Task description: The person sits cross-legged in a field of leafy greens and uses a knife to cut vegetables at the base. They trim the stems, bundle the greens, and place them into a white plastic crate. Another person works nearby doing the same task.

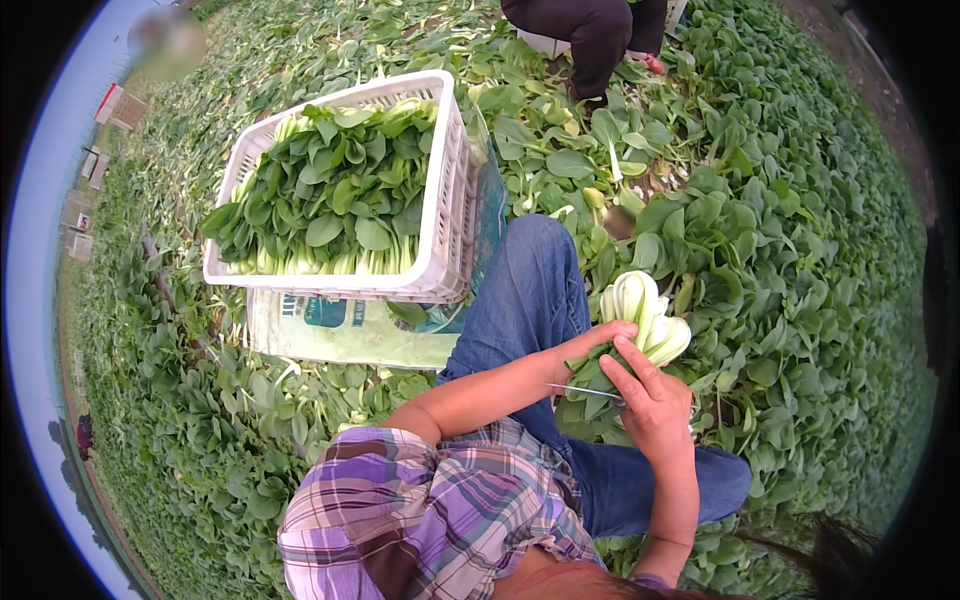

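My left hand (592,345) grips two or more heads of bok choy (645,315). Their pale stem bases point up and away from me, and their green leaves hang towards my lap. My right hand (656,401) is beside it, index and middle fingers laid against the stems. From under the right hand a thin knife blade (585,390) sticks out to the left across the leaves; its handle is hidden in the palm. Ahead to the left stands a white plastic crate (330,282), heaped with bok choy (330,180), stems along its sides and leaves in the middle.
A printed woven sack (360,345) lies under the crate. My jeans-clad knee (536,262) rises between crate and hands. Growing bok choy (810,300) fills the right side, and cut leaves (574,161) litter the ground. Another person's dark-trousered leg (592,37) is at the top.
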Demonstrator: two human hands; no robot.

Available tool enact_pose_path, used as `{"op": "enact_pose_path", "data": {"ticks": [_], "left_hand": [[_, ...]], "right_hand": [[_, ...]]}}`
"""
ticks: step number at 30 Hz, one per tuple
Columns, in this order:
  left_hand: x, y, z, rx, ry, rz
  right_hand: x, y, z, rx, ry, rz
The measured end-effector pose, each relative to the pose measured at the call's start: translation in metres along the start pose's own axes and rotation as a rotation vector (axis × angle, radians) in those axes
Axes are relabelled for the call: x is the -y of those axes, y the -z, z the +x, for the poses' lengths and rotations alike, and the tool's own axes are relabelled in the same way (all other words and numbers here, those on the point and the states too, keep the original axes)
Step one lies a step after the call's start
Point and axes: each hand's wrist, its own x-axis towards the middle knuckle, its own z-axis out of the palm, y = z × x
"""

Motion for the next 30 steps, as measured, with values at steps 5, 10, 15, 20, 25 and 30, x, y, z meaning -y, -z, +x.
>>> {"op": "enact_pose_path", "data": {"ticks": [5, 10, 15, 20, 25, 30], "left_hand": [[0.020, 0.005, -0.001, -0.105, 0.098, -0.041], [0.012, -0.009, -0.008, -0.020, 0.105, 0.127], [0.011, -0.002, -0.008, -0.257, -0.167, 0.715], [-0.011, -0.034, -0.018, -0.017, -0.611, 1.667], [0.001, -0.049, -0.018, -0.001, -0.734, 2.092], [0.000, -0.039, -0.025, -0.075, -0.538, 1.875]], "right_hand": [[0.001, -0.008, -0.015, -0.078, -0.091, 0.145], [-0.008, -0.014, -0.031, -0.322, -0.382, 0.399], [-0.028, -0.016, -0.061, -0.787, -0.785, 0.856], [-0.022, -0.013, -0.066, -0.729, -0.853, 0.989], [-0.003, -0.018, -0.048, -0.862, -1.052, 1.391], [0.002, -0.026, -0.057, -0.645, -1.122, 1.437]]}}
